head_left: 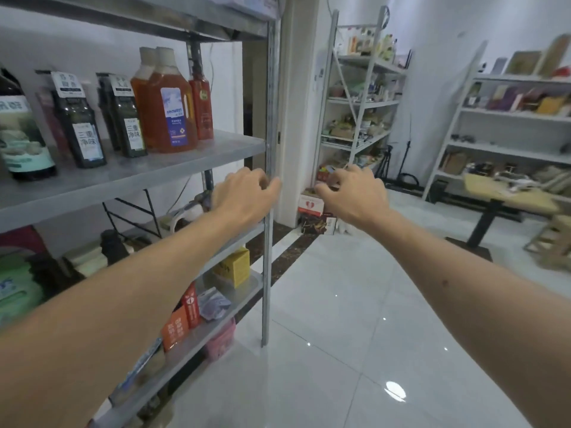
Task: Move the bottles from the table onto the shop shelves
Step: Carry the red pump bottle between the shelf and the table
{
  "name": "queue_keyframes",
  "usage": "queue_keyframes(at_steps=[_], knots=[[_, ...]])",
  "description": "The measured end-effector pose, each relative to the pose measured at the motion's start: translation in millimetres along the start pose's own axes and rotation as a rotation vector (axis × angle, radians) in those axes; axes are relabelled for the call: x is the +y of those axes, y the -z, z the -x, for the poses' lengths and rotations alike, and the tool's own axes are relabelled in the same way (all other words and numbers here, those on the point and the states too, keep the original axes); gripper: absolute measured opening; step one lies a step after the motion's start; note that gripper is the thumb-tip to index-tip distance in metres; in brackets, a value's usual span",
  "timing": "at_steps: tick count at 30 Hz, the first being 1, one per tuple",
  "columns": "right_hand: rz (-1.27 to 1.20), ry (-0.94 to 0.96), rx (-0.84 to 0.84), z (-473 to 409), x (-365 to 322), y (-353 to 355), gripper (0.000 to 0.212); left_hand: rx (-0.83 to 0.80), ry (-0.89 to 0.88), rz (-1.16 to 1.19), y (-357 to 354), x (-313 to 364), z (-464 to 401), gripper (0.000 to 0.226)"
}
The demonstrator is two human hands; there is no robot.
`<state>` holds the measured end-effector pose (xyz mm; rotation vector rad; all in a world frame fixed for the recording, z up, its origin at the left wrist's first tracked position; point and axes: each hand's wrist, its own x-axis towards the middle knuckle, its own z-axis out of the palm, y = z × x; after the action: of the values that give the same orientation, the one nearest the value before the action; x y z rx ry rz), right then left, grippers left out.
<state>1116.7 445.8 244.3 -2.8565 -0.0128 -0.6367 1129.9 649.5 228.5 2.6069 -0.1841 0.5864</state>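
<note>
Both arms are stretched out in front, and neither hand has a bottle in it. The left hand [245, 196] hangs right at the grey upright post [271, 125] of the near shelf unit, fingers loosely curled, knuckles up, fingertips overlapping the post; whether they actually touch it I cannot tell. The right hand [352, 196] floats out over the white tiled floor [340, 335], well clear of the post, fingers bent and relaxed, gripping nothing.

The bottles are up and to the left of both hands, standing upright on the grey shelf [185, 162] above the left forearm. Nearest the post is a slim red bottle [201, 109]. Just beside it stands a big amber bottle [168, 106] with a blue label and pale cap, a second amber one tucked close behind it. Further left come two dark bottles [83, 128] with white labels, then a dark bottle with a green label [21, 134] at the edge of view.

Below the left arm, lower shelves carry a yellow box [234, 265] and orange packets [182, 319]. Far right, a wooden table [509, 196] stands in front of white shelving.
</note>
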Motion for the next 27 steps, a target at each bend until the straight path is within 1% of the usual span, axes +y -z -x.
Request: queue_keyframes(at_steps=[3, 8, 14, 19, 25, 27], knots=[[0.02, -0.081, 0.02, 42, -1, 17, 0.048, -0.045, -0.057, 0.024, 5, 9, 28, 0.046], [0.072, -0.196, -0.006, 122, -2, 35, 0.046, -0.147, -0.079, 0.104, 6, 17, 85, 0.04], [0.126, -0.3, -0.015, 204, 9, 66, 0.052, -0.184, -0.197, 0.096, 10, 44, 144, 0.048], [0.151, -0.368, 0.001, 271, 29, 96, 0.051, -0.225, -0.288, 0.103, 18, 76, 192, 0.056], [0.174, -0.453, -0.008, 376, 64, 130, 0.053, -0.294, -0.364, 0.117, 24, 130, 278, 0.063], [0.196, -0.476, -0.017, 411, 71, 140, 0.053, -0.311, -0.377, 0.129, 24, 146, 307, 0.06]])
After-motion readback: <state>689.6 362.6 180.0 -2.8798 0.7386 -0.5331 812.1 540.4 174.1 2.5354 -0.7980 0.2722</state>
